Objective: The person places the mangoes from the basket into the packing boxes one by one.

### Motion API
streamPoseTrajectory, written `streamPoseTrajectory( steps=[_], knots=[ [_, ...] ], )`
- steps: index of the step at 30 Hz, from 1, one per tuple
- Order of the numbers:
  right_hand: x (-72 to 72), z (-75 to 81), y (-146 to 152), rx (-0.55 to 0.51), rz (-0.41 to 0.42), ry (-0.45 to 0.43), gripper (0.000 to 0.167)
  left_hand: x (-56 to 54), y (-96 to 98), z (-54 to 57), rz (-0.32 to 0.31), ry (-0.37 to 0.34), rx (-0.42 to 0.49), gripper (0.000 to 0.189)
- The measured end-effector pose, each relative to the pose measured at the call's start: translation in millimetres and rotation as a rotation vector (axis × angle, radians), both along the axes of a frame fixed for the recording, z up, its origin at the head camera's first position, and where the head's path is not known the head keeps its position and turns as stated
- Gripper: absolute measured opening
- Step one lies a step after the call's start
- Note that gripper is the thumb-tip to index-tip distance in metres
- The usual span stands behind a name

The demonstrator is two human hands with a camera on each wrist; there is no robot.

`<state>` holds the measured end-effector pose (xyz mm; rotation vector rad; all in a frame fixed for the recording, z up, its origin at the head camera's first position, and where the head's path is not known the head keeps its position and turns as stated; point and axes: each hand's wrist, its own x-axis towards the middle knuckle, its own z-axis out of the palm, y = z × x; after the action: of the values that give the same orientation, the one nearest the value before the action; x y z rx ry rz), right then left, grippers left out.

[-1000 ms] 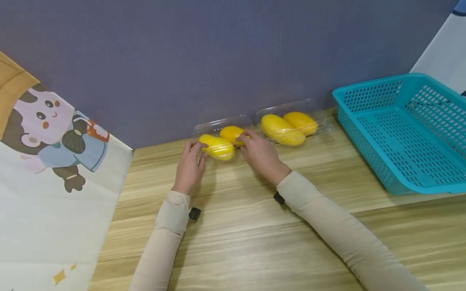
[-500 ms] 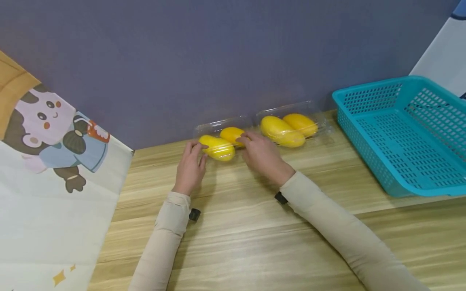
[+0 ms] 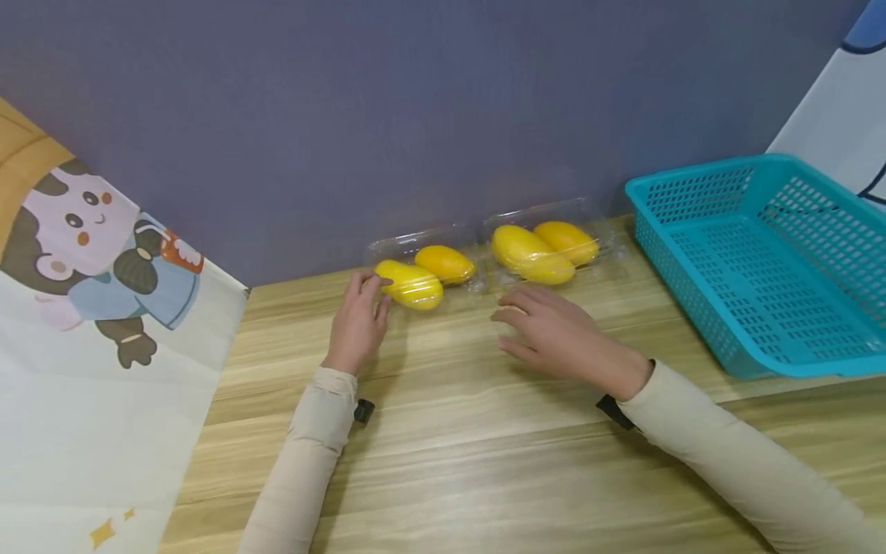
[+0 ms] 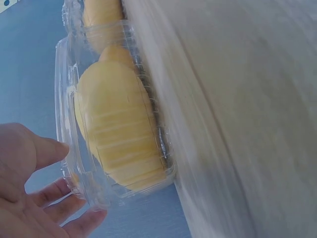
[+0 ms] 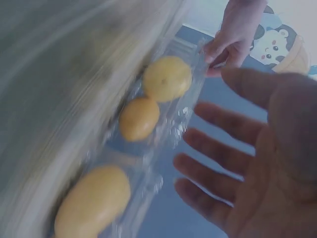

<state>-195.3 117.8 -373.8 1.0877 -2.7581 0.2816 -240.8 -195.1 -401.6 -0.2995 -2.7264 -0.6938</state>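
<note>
In the head view, a clear plastic clamshell box (image 3: 394, 250) holds two yellow mangoes, a paler one (image 3: 415, 285) at the left and a more orange one (image 3: 445, 264) beside it. My left hand (image 3: 355, 327) holds the box's left end; the left wrist view shows the thumb (image 4: 54, 151) at its edge and fingertips along the corner. A second clear box (image 3: 598, 223) with two mangoes (image 3: 529, 254) stands to the right. My right hand (image 3: 561, 335) is apart from both boxes, in front of the second one, fingers spread and holding nothing.
A turquoise perforated basket (image 3: 734, 331) stands on the right of the wood-grain table (image 3: 443, 462). Behind the boxes rises a dark blue-grey wall (image 3: 415, 115). A white panel with a cartoon print (image 3: 90, 223) borders the left side.
My right hand has come off the left box and moved right and toward me, uncovering the more orange mango. My left hand has stayed at the left end of the box.
</note>
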Motion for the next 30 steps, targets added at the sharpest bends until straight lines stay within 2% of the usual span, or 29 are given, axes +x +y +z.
streamPoseTrajectory(
  steps=[5,9,16,23,25,27,30],
  knots=[
    [15.4,-2.0,27.9,0.133,0.028,-0.091,0.052,-0.6,-2.9,-2.3,-0.007,0.004,-0.025,0.027],
    [22.0,-3.8,37.5,0.196,0.031,-0.157,0.059,-0.5,-6.5,-4.1,-0.001,0.008,-0.042,0.028],
    [22.1,-16.1,43.8,0.21,0.023,-0.142,0.064,-1.9,-8.3,-6.7,-0.019,-0.008,-0.065,0.035],
    [25.8,-33.3,54.4,0.209,-0.004,-0.127,0.066,0.1,-4.6,-5.6,-0.05,-0.039,-0.003,0.044],
    [26.6,-37.1,58.3,0.202,-0.016,-0.138,0.065,2.8,-3.2,-3.3,-0.046,-0.011,0.007,0.046],
    [26.8,-39.9,61.1,0.2,-0.028,-0.148,0.065,8.5,-0.2,-0.5,-0.049,0.055,0.002,0.047],
    [27.0,-40.5,61.0,0.198,-0.033,-0.148,0.065,26.3,8.6,1.9,-0.095,0.174,-0.066,0.042]
  ],
)
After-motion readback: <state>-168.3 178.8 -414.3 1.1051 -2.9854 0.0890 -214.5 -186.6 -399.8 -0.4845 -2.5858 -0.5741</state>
